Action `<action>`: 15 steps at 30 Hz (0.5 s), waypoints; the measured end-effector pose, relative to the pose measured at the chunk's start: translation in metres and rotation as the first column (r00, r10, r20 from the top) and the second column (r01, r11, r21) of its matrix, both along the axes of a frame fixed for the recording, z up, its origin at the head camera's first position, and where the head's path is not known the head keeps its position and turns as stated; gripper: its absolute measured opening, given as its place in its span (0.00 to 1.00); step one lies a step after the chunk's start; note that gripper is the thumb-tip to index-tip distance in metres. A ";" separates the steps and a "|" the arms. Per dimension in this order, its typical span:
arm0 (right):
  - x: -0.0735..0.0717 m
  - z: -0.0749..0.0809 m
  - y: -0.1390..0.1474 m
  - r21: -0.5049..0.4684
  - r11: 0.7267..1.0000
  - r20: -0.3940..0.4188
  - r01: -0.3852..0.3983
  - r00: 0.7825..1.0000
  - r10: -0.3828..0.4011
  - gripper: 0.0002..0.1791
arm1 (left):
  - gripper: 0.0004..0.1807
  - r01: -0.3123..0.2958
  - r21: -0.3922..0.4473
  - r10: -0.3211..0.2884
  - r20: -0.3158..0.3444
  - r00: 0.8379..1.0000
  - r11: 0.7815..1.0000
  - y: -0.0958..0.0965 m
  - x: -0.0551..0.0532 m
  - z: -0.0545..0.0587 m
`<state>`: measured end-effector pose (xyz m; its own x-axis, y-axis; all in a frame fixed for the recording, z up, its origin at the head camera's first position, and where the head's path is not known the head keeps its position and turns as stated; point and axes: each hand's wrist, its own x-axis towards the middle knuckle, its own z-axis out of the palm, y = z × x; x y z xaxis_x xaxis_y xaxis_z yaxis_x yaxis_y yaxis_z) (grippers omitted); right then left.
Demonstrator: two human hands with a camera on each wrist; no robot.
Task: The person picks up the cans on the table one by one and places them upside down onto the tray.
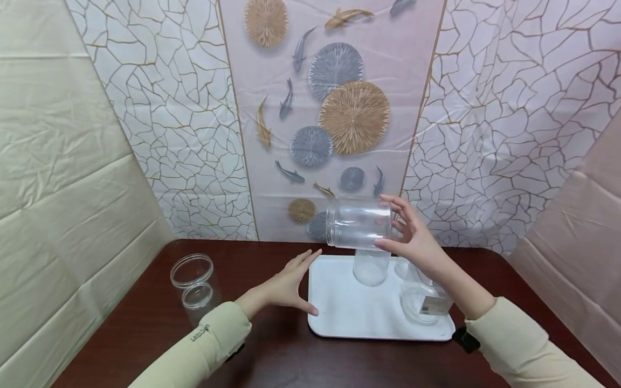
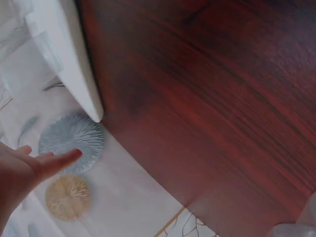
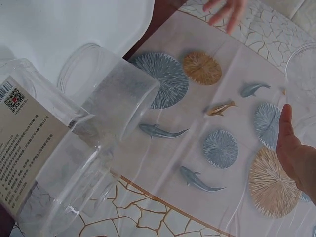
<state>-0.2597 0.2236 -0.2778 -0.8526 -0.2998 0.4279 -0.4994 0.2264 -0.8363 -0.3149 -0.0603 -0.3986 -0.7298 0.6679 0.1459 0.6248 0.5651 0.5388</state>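
Note:
My right hand (image 1: 419,242) grips a clear plastic jar (image 1: 358,222) by its base end, thumb below and fingers above. The jar lies sideways in the air over the back of a white tray (image 1: 346,318), its ribbed mouth facing left. Beside the tray's left edge, my left hand (image 1: 286,284) has thumb and fingers spread wide, with nothing between them. In the left wrist view the left hand (image 2: 22,170) shows only in part. Beneath the held jar, another clear jar (image 1: 371,272) stands on the tray. To its right is a bigger clear container (image 1: 417,307) with a printed label (image 3: 24,143).
Two clear jars, a wider one (image 1: 191,272) and a narrower one (image 1: 198,297) in front of it, stand on the dark wood table (image 1: 276,355) at the left. Patterned cloth (image 1: 194,134) hangs behind the table, and pale cloth walls (image 1: 63,215) rise at both sides.

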 end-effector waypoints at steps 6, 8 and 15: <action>-0.001 -0.002 0.000 0.017 1.000 -0.013 0.017 1.000 -0.017 0.44 | 0.69 -0.060 -0.151 0.059 -0.010 0.998 0.987 0.003 -0.002 -0.012; -0.001 -0.002 -0.001 0.040 0.999 -0.019 0.031 0.999 -0.030 0.44 | 0.69 -0.060 -0.198 0.061 -0.003 0.998 0.978 0.004 -0.001 -0.015; -0.003 -0.002 -0.003 0.108 0.991 -0.013 0.080 0.997 -0.079 0.44 | 0.68 -0.061 -0.303 0.077 0.042 0.996 0.951 0.009 0.004 -0.023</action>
<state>-0.2627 0.2204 -0.2801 -0.8723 -0.2759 0.4038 -0.4828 0.3547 -0.8007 -0.3113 -0.0511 -0.4213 -0.7768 0.6227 -0.0939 0.5540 0.7466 0.3683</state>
